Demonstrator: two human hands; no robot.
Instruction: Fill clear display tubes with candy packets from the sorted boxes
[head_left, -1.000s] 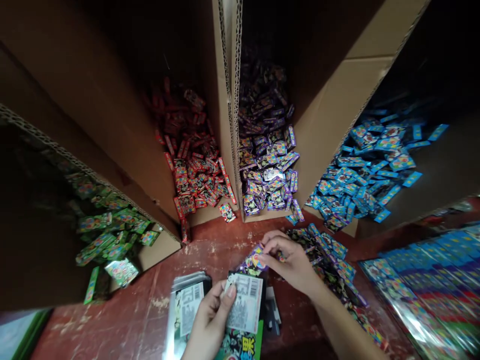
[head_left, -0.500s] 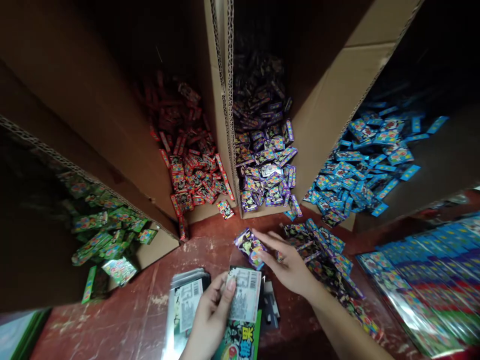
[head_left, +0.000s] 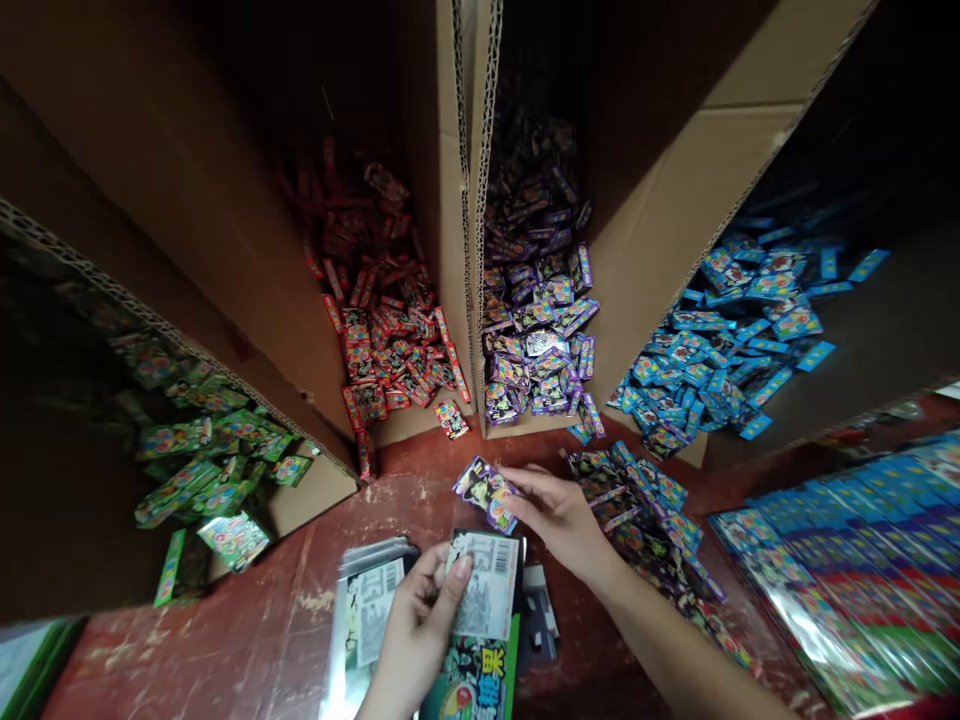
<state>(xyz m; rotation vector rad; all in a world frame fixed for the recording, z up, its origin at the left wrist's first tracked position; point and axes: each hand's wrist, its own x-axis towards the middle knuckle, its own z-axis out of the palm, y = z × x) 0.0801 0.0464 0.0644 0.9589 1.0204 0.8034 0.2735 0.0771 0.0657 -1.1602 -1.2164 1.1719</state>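
Observation:
My right hand [head_left: 566, 515] pinches a small purple candy box [head_left: 486, 492] between thumb and fingers, tilted just above the table. Below it, my left hand [head_left: 420, 625] is closed on a printed card [head_left: 487, 580] with a white label and barcode, thumb on top. A green printed piece [head_left: 480, 665] with yellow and blue lettering shows under that card; whether the two are joined I cannot tell. Beside my left wrist lies a stack of similar barcoded cards [head_left: 367, 610]. Small candy boxes in purple and blue [head_left: 637, 500] lie in a pile near my right forearm.
Tall open cartons face me, holding green boxes [head_left: 225, 450], red boxes [head_left: 397, 340], purple boxes [head_left: 544, 350] and blue boxes [head_left: 720, 350]. One loose red box [head_left: 451, 419] lies before the cartons. Rows of filled packs [head_left: 862, 560] stand at the right. A grey piece [head_left: 538, 610] lies beside the card.
My right hand has moved slightly left with the purple candy box, which now shows more of its front. My left hand keeps hold of the card. The view has shifted a little.

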